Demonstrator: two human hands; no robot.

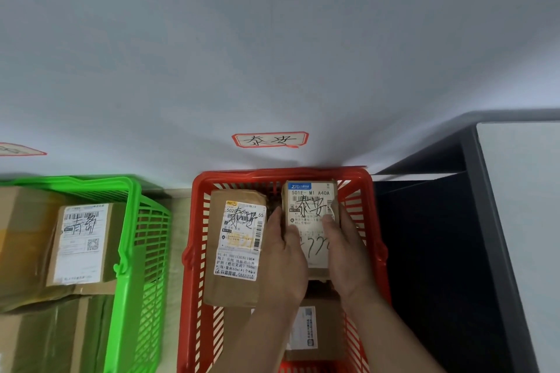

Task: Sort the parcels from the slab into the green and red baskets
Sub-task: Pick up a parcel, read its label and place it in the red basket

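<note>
From the head view, you had both hands inside the red basket point(194, 239), which stood against the pale wall point(272, 39) under a red-edged paper label point(270, 139) with handwritten characters. Your left hand point(283, 263) and right hand point(348, 254) held a small brown parcel point(309, 206) between them at the far right of that basket; its white shipping label faced up, with printed code and handwriting in black marker. The left grip was curled round the parcel's left edge, thumb lying on the label, and the right grip pinched the right edge, thumb likewise on top. Whether the parcel already rested on what lay under it, I cannot tell. Just beside it on the left lay a longer brown box point(235, 251) with a white and yellow label, and nearer to you another labelled carton point(315, 330) showed partly beneath your forearms. To the left, apart from the red one, stood the green basket point(133, 221), holding a brown parcel with a white label point(81, 245) on top of other cardboard boxes. A second red-edged label point(18, 149) showed at the left margin on the wall. On the right stood a dark cabinet point(439, 251) with a pale top.
</note>
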